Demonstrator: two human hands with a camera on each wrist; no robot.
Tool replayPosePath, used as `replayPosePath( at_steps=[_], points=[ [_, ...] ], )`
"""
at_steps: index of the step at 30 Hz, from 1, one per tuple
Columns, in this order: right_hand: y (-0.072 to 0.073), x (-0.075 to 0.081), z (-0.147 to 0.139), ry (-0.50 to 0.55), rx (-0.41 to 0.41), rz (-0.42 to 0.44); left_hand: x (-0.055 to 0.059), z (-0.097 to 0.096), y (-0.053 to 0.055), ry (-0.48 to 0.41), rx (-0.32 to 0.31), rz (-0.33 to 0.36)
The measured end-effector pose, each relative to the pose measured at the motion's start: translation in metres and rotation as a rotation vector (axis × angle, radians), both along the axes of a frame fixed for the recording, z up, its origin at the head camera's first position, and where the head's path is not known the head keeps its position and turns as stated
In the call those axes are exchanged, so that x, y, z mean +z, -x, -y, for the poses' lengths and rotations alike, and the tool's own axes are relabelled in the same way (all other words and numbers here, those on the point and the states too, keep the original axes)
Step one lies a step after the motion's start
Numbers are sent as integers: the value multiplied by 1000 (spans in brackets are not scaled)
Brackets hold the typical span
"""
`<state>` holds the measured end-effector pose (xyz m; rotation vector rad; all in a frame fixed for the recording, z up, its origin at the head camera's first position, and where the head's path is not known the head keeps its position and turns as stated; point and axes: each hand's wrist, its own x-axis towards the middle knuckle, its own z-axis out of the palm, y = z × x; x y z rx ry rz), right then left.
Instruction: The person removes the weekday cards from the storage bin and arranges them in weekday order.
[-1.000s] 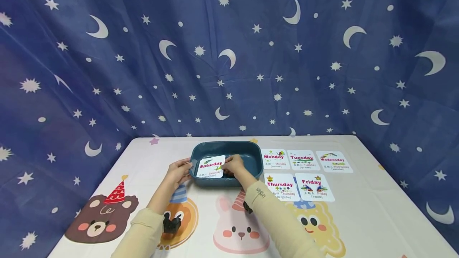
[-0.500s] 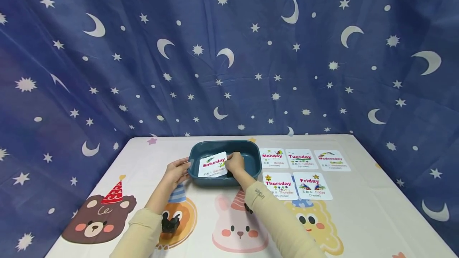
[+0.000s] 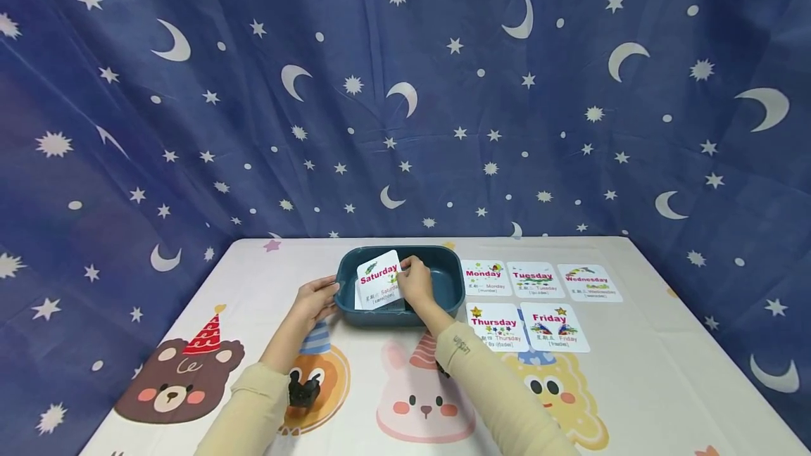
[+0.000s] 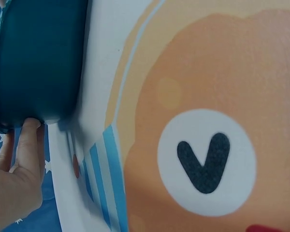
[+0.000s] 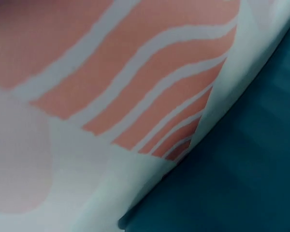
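A dark teal plastic tub (image 3: 355, 315) stands near the back of the table. My left hand (image 3: 315, 299) grips its left end; in the left wrist view the fingers (image 4: 28, 145) lie against the outer wall (image 4: 38, 63), close under the rim. Inside the tub, my right hand (image 3: 416, 285) pinches the right edge of a white "Saturday" card (image 3: 379, 280), which is tilted up. Below its left side shows a white edge, perhaps another card. In the right wrist view the tub wall (image 5: 241, 159) fills the lower right, and the right hand is out of sight.
Right of the tub lie flat cards in two rows: Monday (image 3: 486, 287), Tuesday (image 3: 533, 288) and Wednesday (image 3: 591, 291) behind, Thursday (image 3: 497, 340) and Friday (image 3: 555, 338) in front. A blue star-patterned curtain (image 3: 405, 160) hangs behind the cartoon-printed tablecloth (image 3: 659, 371).
My right hand has raised the "Saturday" card from lying low in the tub to a steeper tilt, turned a little. The left hand stays on the tub's end.
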<state>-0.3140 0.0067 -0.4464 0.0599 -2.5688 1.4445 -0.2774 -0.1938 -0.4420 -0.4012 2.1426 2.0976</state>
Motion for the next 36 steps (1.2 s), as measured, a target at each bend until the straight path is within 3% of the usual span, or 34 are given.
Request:
replayPosePath(
  at_steps=[10, 20, 30, 36],
  points=[
    [-2, 0, 0, 81, -58, -65, 2, -1, 1, 24, -2, 17],
    [-2, 2, -3, 287, -122, -42, 1, -2, 1, 25, 3, 32],
    [-11, 20, -7, 454, -1, 57, 4, 1, 2, 21, 28, 28],
    [-22, 25, -18, 481, 46, 92, 1, 0, 1, 23, 9, 23]
  ],
)
